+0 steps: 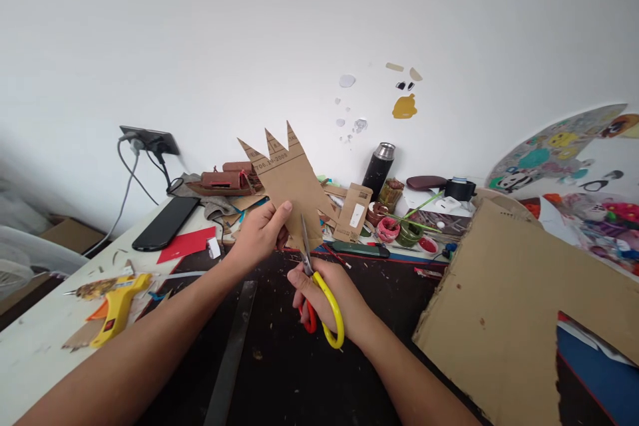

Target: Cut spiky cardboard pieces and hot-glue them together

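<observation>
My left hand (262, 229) pinches a brown cardboard piece (292, 176) by its lower left part, thumb on the near face. Three pointed spikes run along the piece's top edge, with printed lettering below them. My right hand (329, 293) is closed around a pair of scissors (333, 319) with yellow and red handles. The scissors point upward, and their blades overlap the lower part of the cardboard. Whether the blades are biting into it I cannot tell. Below the hands lies a dark work mat (279, 359) with a metal ruler (232, 353) on it.
On the left are a yellow glue gun (120, 306), a black phone (166, 223) and red paper (187, 245). Behind the hands stand a black flask (379, 170), paint jars (388, 229) and a green cutter (360, 249). A large cardboard sheet (499, 299) covers the right side.
</observation>
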`<state>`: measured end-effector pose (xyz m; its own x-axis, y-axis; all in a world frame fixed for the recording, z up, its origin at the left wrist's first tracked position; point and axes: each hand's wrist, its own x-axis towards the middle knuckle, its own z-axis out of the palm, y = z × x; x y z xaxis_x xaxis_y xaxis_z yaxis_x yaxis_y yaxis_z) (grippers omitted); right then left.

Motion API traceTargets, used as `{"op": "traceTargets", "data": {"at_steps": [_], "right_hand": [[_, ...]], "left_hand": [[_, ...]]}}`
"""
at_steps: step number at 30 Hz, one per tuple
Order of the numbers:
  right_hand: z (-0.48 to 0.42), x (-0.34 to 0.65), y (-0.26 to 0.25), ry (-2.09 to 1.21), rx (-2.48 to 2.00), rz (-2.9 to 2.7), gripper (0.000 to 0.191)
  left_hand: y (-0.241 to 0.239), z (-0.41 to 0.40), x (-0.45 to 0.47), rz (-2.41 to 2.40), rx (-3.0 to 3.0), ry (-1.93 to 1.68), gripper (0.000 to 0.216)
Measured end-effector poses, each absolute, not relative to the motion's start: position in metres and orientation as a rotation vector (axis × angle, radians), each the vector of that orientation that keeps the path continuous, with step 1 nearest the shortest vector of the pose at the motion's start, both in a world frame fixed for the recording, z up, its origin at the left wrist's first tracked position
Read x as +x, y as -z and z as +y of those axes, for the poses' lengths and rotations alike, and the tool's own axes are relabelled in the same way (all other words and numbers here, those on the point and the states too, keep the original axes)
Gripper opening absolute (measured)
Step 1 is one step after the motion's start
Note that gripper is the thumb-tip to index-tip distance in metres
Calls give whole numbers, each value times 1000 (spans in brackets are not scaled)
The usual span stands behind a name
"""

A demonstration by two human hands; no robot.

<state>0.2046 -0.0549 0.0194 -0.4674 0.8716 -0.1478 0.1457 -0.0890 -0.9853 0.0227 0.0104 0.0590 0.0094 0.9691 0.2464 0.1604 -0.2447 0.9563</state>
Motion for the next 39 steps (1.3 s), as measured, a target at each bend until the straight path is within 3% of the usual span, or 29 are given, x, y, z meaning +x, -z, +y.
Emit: {"op": "traceTargets", "data": {"at_steps": [39], "right_hand": [[-61,194,-10,-1369,-1369,-1709,37]], "left_hand": [[-35,15,28,1213,1395,-1345,51]]}}
